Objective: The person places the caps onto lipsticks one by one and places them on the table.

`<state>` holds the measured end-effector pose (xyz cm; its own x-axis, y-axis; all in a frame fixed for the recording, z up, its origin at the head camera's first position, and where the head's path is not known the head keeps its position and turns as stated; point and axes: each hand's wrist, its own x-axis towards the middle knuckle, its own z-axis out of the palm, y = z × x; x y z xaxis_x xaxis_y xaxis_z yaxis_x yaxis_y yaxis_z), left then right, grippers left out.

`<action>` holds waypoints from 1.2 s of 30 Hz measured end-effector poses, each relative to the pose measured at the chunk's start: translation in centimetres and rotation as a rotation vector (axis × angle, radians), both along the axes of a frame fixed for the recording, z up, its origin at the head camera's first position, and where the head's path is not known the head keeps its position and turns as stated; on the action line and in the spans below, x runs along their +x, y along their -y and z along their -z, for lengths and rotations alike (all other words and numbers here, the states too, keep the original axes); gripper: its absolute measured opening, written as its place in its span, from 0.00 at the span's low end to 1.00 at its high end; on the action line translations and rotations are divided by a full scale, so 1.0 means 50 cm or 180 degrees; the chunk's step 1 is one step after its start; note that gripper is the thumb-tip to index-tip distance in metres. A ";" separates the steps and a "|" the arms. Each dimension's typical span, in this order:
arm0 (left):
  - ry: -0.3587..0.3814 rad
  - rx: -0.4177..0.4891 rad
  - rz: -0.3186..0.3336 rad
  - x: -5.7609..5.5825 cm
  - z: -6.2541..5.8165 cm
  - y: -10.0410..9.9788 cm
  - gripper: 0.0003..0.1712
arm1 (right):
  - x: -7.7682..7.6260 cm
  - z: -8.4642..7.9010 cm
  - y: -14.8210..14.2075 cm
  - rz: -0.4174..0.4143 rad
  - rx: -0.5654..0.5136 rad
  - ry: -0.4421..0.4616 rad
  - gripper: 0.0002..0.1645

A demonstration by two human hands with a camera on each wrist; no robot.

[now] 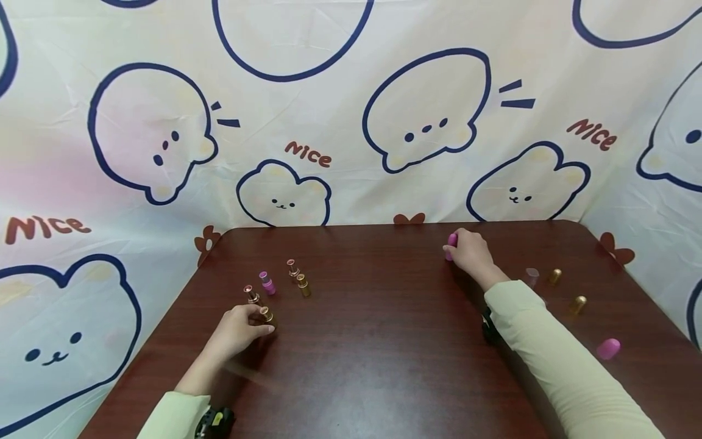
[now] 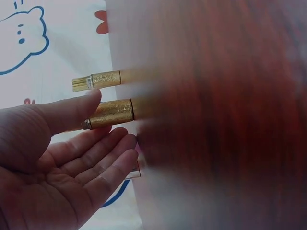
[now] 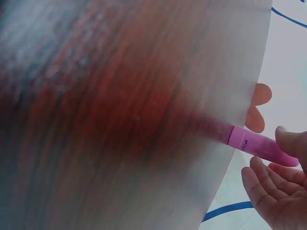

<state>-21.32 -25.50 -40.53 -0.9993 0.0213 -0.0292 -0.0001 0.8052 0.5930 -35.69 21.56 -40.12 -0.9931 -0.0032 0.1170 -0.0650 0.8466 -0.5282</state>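
At the left of the table my left hand (image 1: 241, 329) has its thumb and fingers around a gold lipstick tube (image 1: 267, 315), which stands upright and uncapped. The left wrist view shows the thumb across the gold tube (image 2: 112, 113) and the fingers on its other side. A rose-gold lipstick tube (image 1: 251, 295) stands just behind that hand. Near the far edge, my right hand (image 1: 473, 253) pinches a pink lipstick (image 1: 452, 246) between thumb and fingers. Lettering shows on the lower part of this upright pink lipstick (image 3: 259, 146) in the right wrist view.
A purple tube (image 1: 267, 283), a rose-gold tube (image 1: 293, 268) and a gold tube (image 1: 303, 285) stand farther back on the left. Right of my right forearm are a clear cap (image 1: 531, 277), two gold caps (image 1: 556, 276) and a pink cap (image 1: 609, 349). A printed cloth surrounds the brown table (image 1: 373, 341).
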 end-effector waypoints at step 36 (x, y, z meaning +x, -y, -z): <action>-0.0338 0.0099 0.0248 -0.016 -0.011 -0.012 0.07 | 0.117 -0.157 -0.014 -0.0019 -0.0097 -0.0249 0.33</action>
<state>-22.12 -24.88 -39.97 -0.9920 0.0983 0.0786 0.1259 0.7815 0.6110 -29.82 22.24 -32.28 -0.9809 -0.0044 0.1944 -0.1121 0.8296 -0.5469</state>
